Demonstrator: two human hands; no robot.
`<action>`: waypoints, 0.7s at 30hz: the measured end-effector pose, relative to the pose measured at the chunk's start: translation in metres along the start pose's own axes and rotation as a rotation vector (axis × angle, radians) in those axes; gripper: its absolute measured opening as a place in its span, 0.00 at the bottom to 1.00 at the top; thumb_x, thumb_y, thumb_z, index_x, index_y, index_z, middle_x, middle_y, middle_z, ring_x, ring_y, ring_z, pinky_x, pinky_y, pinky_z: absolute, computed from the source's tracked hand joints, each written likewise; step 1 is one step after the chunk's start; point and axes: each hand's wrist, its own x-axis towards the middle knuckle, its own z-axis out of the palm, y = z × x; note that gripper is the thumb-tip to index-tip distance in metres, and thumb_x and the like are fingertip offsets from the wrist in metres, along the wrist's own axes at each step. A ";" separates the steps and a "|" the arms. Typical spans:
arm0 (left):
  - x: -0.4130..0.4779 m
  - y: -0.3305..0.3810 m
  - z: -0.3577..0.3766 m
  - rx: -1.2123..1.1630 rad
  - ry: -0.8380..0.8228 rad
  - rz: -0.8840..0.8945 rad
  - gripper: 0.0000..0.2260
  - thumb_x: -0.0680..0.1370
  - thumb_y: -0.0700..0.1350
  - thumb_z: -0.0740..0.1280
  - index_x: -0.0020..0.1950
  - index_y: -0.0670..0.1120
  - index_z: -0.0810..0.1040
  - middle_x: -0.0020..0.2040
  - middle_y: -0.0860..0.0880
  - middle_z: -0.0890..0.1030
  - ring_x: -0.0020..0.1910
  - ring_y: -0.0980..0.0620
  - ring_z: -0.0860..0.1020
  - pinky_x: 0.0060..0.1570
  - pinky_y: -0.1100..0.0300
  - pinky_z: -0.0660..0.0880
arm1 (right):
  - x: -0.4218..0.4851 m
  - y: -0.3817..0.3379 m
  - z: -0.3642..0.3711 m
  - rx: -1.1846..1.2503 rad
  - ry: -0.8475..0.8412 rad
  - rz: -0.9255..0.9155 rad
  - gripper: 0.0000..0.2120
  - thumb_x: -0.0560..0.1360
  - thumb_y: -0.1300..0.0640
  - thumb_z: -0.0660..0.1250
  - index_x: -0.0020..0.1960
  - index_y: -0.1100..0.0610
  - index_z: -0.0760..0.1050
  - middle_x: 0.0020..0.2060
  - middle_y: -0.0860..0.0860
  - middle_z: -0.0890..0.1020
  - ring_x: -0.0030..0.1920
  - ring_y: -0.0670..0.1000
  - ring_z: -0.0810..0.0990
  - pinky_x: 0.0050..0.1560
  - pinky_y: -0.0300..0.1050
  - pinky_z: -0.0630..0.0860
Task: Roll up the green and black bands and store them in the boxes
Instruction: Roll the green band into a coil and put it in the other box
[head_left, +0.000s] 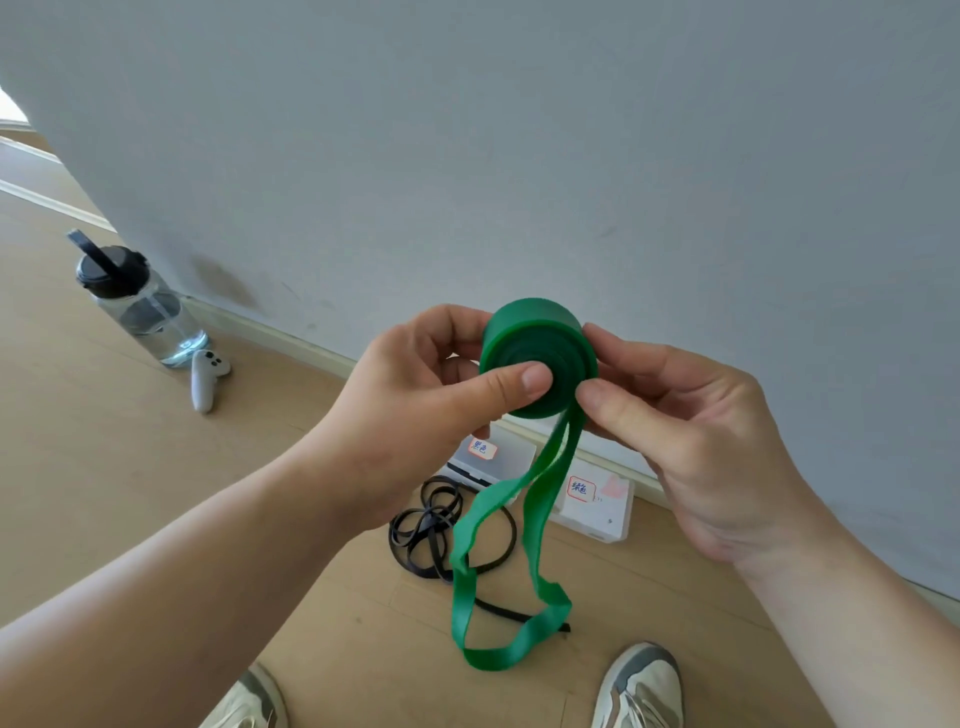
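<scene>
Gripping the half-rolled green band in mid-air: left hand pinches its left side, thumb on the face; right hand pinches the right edge. Unrolled tail hangs down. Black band heaped on floor below, just before the two boxes by wall.

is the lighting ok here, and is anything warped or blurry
Head view: soft, even daylight with no harsh glare, only small glints in the water bottle; head view: the wide-angle lens bends the baseboard into a curve; head view: the rolled green band at centre is sharp.
</scene>
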 end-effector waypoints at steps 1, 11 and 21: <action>0.000 0.000 0.001 0.004 -0.001 -0.003 0.17 0.69 0.46 0.80 0.54 0.44 0.81 0.44 0.50 0.85 0.34 0.55 0.78 0.34 0.61 0.75 | 0.000 -0.001 0.000 0.007 0.000 0.011 0.19 0.64 0.61 0.76 0.55 0.56 0.85 0.48 0.57 0.89 0.50 0.54 0.88 0.54 0.45 0.83; 0.003 -0.005 -0.002 0.081 -0.051 0.017 0.16 0.69 0.47 0.80 0.54 0.47 0.81 0.48 0.39 0.86 0.42 0.48 0.81 0.36 0.61 0.76 | 0.003 -0.003 0.001 -0.026 0.123 -0.035 0.16 0.60 0.64 0.77 0.48 0.59 0.85 0.42 0.56 0.89 0.44 0.55 0.89 0.47 0.42 0.84; -0.002 -0.009 0.012 -0.403 -0.127 -0.045 0.08 0.75 0.40 0.75 0.53 0.46 0.82 0.47 0.47 0.81 0.38 0.54 0.75 0.37 0.65 0.74 | 0.005 -0.003 0.002 0.133 -0.091 0.064 0.26 0.66 0.58 0.75 0.64 0.60 0.80 0.57 0.57 0.87 0.60 0.56 0.85 0.61 0.48 0.81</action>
